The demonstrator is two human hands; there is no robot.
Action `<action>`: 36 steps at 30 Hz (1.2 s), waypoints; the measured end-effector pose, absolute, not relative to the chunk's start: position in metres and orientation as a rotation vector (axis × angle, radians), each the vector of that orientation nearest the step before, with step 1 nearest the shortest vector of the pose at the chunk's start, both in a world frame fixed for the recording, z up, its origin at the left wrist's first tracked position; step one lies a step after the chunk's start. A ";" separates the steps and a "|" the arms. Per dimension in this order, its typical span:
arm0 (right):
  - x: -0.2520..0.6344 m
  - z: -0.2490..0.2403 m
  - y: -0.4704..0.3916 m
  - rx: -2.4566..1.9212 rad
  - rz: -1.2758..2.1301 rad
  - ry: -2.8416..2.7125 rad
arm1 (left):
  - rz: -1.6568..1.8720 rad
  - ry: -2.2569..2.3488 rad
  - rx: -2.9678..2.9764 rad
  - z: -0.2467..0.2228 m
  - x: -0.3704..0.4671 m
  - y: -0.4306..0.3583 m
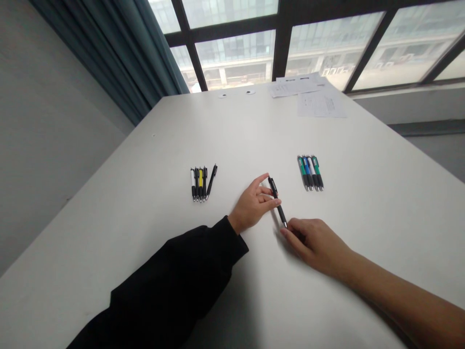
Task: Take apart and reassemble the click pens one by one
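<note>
Firstly, held pen: one slim black plastic click pen (pixel 274 188), at the middle of the smooth white tabletop (pixel 254 135), between two groups of pens; clip end far left, silver tip near right.
Left hand (pixel 250 203): thumb and fingers gripped the black pen, thumb on the barrel, forefinger at the clip end.
Right hand (pixel 316 242): fingers curled, thumb and forefinger beside the silver tip; whether they pinched it could not be told.
Handling: judged light, stiff and hardly fragile; smooth barrel probably a little slippery and apt to roll; best hold judged the dark grip section above the tip.
Left group: five pens, namely one white-and-black pen (pixel 193 178), one yellow-and-black pen (pixel 200 179) and three all-black pens (pixel 212 180); four lay close side by side, the rightmost slanted, its upper end apart.
Right group: four pens in a close row, namely two green-and-black pens (pixel 317 167), one blue-and-black pen (pixel 307 168) and one white barrel pen (pixel 311 167).
Pens, total: ten, the held one included.
Paper sheets: several printed white sheets (pixel 290 88), far right, overlapping; exact number not countable.
Far edge: two small white patches with dark centres (pixel 250 92).
</note>
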State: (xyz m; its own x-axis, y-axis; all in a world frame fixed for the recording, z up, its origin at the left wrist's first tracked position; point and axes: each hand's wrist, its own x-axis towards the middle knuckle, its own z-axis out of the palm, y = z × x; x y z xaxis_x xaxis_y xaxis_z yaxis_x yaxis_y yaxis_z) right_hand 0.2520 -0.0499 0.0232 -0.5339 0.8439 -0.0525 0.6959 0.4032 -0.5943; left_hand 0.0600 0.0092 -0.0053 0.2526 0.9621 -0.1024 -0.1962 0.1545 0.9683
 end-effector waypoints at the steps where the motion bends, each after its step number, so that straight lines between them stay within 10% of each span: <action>1: 0.251 0.022 -0.051 -1.365 0.801 -2.432 | 1.045 0.941 1.064 -0.005 0.060 0.008; 15: 0.258 0.015 -0.010 -1.958 0.179 -2.474 | 1.197 1.153 0.997 -0.009 0.063 -0.003; 36: 0.251 0.019 0.019 -2.155 0.214 -2.359 | 1.087 1.099 1.092 0.000 0.064 -0.009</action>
State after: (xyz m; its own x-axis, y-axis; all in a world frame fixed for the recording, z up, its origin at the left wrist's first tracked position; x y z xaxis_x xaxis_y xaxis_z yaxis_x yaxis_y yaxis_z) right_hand 0.2509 0.0185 0.0194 -0.0930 0.9865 -0.1345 0.9946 0.0859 -0.0577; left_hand 0.0645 -0.0089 0.0004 0.1216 0.9859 -0.1147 -0.1042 0.1276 0.9863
